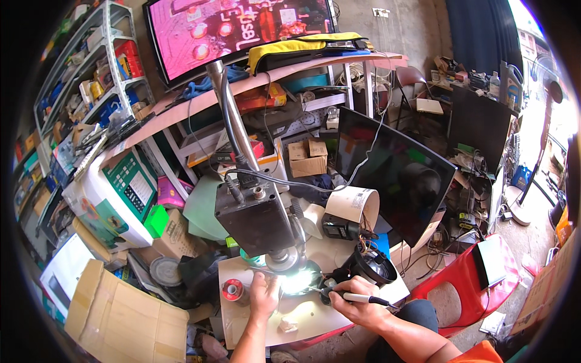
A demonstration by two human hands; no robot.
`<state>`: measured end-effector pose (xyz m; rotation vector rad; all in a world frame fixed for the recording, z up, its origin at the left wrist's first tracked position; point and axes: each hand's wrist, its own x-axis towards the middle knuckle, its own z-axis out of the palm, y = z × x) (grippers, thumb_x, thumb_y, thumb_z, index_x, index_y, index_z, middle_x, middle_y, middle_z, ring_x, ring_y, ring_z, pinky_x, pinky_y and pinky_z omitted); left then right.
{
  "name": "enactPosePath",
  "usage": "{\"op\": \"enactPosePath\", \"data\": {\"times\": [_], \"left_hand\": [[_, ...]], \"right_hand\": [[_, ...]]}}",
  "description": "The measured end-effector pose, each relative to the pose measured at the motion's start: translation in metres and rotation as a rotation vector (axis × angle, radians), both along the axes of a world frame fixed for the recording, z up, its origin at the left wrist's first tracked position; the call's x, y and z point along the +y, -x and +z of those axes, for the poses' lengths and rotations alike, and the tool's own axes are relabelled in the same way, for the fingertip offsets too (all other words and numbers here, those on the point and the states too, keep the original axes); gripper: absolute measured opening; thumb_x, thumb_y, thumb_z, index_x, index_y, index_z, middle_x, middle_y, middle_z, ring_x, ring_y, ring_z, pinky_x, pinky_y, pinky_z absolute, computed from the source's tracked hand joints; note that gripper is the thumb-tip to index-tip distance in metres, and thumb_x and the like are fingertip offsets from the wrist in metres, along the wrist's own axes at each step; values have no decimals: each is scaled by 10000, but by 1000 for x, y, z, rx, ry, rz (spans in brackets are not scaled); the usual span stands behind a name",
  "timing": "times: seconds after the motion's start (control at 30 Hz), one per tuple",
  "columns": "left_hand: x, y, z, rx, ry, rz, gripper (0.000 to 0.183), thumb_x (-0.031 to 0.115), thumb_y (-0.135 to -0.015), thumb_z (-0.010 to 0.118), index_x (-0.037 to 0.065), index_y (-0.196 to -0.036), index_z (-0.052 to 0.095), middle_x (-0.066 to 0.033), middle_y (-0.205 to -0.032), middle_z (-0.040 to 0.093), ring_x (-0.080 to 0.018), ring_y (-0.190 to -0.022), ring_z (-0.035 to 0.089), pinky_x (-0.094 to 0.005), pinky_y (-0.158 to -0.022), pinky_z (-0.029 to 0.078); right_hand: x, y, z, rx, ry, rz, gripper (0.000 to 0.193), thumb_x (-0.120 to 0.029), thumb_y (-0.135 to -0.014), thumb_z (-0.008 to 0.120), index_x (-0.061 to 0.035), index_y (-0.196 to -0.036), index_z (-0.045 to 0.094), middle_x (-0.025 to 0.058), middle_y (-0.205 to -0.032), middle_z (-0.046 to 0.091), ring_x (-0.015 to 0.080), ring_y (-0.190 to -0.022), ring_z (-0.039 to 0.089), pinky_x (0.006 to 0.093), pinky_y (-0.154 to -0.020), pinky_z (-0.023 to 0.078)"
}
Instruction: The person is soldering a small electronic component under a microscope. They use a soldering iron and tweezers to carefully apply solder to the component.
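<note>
My right hand (358, 304) grips a soldering iron (367, 298) with a white handle, its tip pointing left toward a bright patch of light. My left hand (264, 295) is closed at the left edge of that glare, and what it holds is washed out. Above both hands hangs a black microscope camera (251, 212) on a metal post, its lens (282, 259) over the lit spot. A spool of solder (232, 290) stands left of my left hand on the pale work board (308, 330). Beyond my right hand sits a round black housing (370, 266) with wires.
A large screen (236, 33) at the back shows a magnified reddish circuit board. A dark flat panel (393, 172) leans behind the board. A red plastic stool (469, 284) stands at right, and an open cardboard box (127, 314) at left. A cable (302, 186) loops across the middle.
</note>
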<state>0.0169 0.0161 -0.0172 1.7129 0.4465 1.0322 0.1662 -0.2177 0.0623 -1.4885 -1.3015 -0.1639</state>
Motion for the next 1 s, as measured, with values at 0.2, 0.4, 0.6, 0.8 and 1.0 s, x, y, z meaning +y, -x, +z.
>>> {"op": "enactPosePath", "data": {"times": [0.2, 0.4, 0.6, 0.8, 1.0], "left_hand": [[0, -6, -2, 64, -336, 128, 144, 66, -959, 667, 2, -988, 542, -144, -779, 677, -289, -667, 678, -376, -601, 505], [9, -3, -17, 95, -318, 142, 142, 46, -952, 658, 13, -953, 520, -148, -759, 655, -312, -655, 663, -390, -589, 491], [5, -5, -6, 76, -318, 125, 132, 39, -952, 647, 14, -973, 519, -152, -774, 663, -331, -678, 674, -399, -601, 495], [17, -6, -19, 106, -325, 113, 125, 44, -958, 636, 9, -1005, 525, -168, -799, 679, -349, -720, 695, -410, -623, 507], [15, -5, -14, 92, -288, 94, 135, 52, -956, 641, 5, -1002, 523, -174, -799, 672, -347, -717, 687, -407, -624, 504]], "right_hand": [[-1, 0, 1, 22, 18, 4, 182, -146, -848, 815, -43, -925, 685, 79, -876, 690, 260, -701, 639, 387, -627, 551], [1, -2, -1, 43, -27, 7, 214, -177, -856, 816, -40, -940, 675, 131, -770, 664, 290, -645, 659, 391, -585, 526], [-1, -1, -2, 98, 23, -2, 202, -156, -850, 816, -44, -948, 679, 106, -802, 673, 270, -696, 645, 382, -608, 548], [-1, -1, -1, 80, 3, 2, 202, -155, -849, 816, -45, -944, 677, 104, -803, 675, 270, -696, 645, 384, -610, 548], [0, -1, 2, 61, 10, 3, 202, -154, -847, 816, -43, -939, 674, 101, -810, 678, 266, -698, 643, 382, -615, 549]]}}
